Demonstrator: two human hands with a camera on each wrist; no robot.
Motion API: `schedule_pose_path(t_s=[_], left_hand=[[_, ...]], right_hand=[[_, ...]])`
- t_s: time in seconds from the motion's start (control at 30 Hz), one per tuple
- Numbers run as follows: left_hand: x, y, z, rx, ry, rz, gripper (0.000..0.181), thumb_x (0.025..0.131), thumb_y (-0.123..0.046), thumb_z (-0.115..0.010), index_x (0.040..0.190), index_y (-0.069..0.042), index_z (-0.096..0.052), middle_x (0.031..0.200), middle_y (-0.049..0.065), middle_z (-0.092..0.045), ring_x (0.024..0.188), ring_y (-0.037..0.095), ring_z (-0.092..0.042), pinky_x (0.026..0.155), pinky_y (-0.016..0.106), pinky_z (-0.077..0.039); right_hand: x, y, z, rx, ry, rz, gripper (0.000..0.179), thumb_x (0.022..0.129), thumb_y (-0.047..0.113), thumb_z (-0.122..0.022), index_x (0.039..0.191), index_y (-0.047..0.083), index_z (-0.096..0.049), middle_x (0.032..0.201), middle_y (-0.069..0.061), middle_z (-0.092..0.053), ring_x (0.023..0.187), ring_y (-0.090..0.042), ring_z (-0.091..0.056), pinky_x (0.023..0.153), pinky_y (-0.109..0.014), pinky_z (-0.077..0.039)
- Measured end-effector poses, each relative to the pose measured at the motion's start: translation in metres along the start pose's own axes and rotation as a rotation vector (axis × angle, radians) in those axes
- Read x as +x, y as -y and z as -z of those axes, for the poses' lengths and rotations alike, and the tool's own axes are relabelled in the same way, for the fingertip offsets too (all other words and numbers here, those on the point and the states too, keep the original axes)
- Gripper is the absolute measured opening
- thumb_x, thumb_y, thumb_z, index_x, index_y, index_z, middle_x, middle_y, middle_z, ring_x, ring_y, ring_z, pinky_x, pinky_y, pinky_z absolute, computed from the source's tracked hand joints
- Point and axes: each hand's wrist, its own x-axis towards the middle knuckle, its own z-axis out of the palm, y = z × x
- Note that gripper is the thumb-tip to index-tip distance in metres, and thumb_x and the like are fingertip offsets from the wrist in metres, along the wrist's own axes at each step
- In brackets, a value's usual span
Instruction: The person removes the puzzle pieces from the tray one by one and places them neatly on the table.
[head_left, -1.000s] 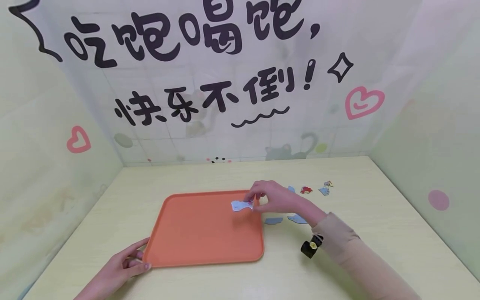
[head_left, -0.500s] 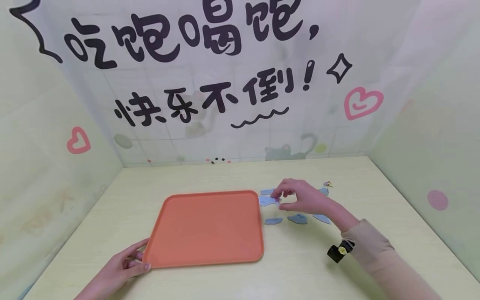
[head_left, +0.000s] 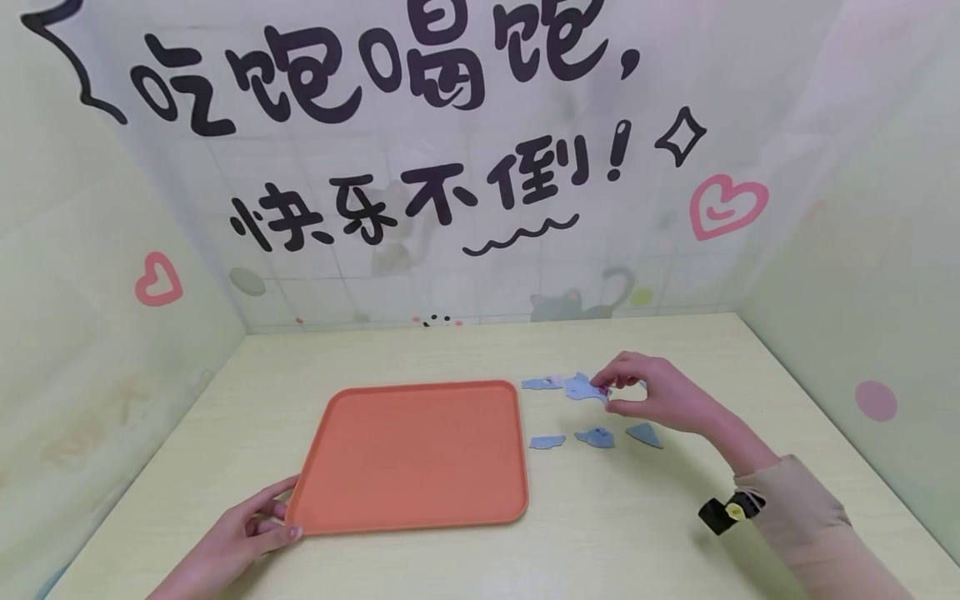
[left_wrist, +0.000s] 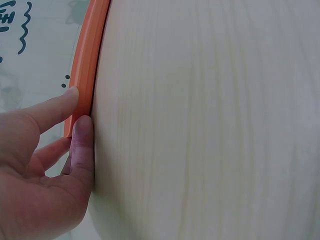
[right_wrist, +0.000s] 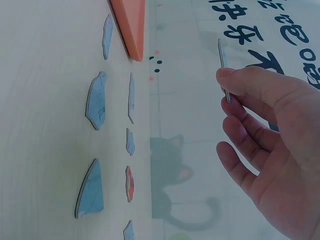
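Observation:
Between the thumb and fingertips of my right hand point(head_left: 667, 396) is a flat light-blue jigsaw puzzle piece point(head_left: 581, 386), held above the table right of the tray. The right wrist view shows this held puzzle piece point(right_wrist: 223, 60) edge-on, apart from the table. At the near left corner of an orange tray point(head_left: 412, 454), my left hand point(head_left: 240, 533) grips the rim, thumb on the front edge. From the left wrist, the thumb and fingers pinch the tray edge point(left_wrist: 87, 65). The tray has nothing on it.
Blue pieces lie right of the tray: a front row with a triangular piece point(head_left: 645, 434), and a back row with a narrow piece point(head_left: 542, 384). A red piece point(right_wrist: 130, 184) shows in the right wrist view. Printed cloth walls point(head_left: 480, 275) enclose the table's back and sides.
My right hand has carried the puzzle piece from above the tray's right edge rightward, over the back row of pieces. The left hand and tray have stayed in place.

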Motion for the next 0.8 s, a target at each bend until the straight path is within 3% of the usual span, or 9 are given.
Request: schedule_pose_path(t_s=[0.8], left_hand=[[0.002,0.001,0.000,0.013,-0.005,-0.010,0.079,0.091,-0.027,-0.070,0.153,0.001,-0.030,0.109,0.008,-0.060,0.079,0.004,-0.053,0.070,0.020,-0.042]], right_hand=[[-0.063,-0.041,0.017,-0.101,-0.142,0.006,0.035,0.076,0.006,-0.083,0.107,0.017,-0.071,0.096,0.007,-0.066,0.082,-0.007,-0.055,0.076,-0.024,-0.051]])
